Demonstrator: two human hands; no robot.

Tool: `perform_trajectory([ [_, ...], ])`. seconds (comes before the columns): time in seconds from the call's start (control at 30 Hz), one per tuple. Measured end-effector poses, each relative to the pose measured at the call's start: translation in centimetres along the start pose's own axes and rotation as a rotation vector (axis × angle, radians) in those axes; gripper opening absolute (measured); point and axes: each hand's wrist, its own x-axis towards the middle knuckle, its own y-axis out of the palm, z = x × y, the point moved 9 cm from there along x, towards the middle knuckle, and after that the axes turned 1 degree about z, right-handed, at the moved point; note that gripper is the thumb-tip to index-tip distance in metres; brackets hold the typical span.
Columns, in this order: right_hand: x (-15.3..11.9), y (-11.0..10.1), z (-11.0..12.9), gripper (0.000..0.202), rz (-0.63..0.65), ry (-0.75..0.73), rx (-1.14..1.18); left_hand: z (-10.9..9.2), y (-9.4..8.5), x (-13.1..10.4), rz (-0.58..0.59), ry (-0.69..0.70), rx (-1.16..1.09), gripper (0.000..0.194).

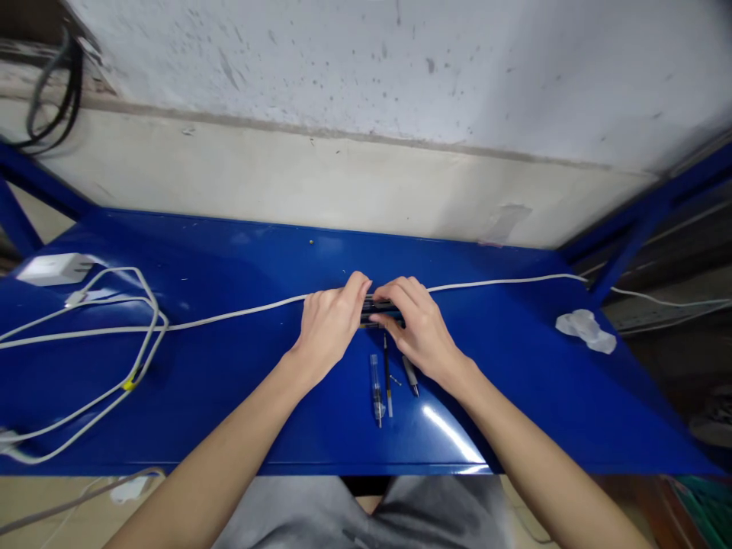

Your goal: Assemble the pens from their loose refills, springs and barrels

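Observation:
Several dark pens (373, 314) lie side by side on the blue shelf, mostly covered by my fingers. My left hand (330, 322) is closed over their left end, thumb towards the middle. From the right, my right hand (420, 324) curls its fingers and thumb around the other end. Nearer to me lie the parts of a pen: a clear pen barrel (376, 389), a dark ink refill (387, 374) with a pale end, a small spring (395, 380), and a grey pen section with a pointed tip (410, 375) under my right wrist.
A white cable (240, 311) runs across the shelf behind my hands and loops at the left. Beside it is a white charger (54, 269). Crumpled clear plastic (586, 330) lies at the right. A stained wall (343, 175) rises behind; blue frame bars (634, 229) flank the shelf.

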Motion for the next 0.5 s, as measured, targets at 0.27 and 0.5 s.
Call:
perform_trajectory([
  [0.27, -0.26, -0.09, 0.01, 0.022, -0.043, 0.006, -0.065, -0.37, -0.22, 0.06, -0.036, 0.031, -0.047, 0.031],
  [0.5, -0.61, -0.34, 0.31, 0.02, -0.116, -0.038, -0.037, -0.31, 0.22, 0.05, -0.023, 0.028, -0.033, 0.029],
])
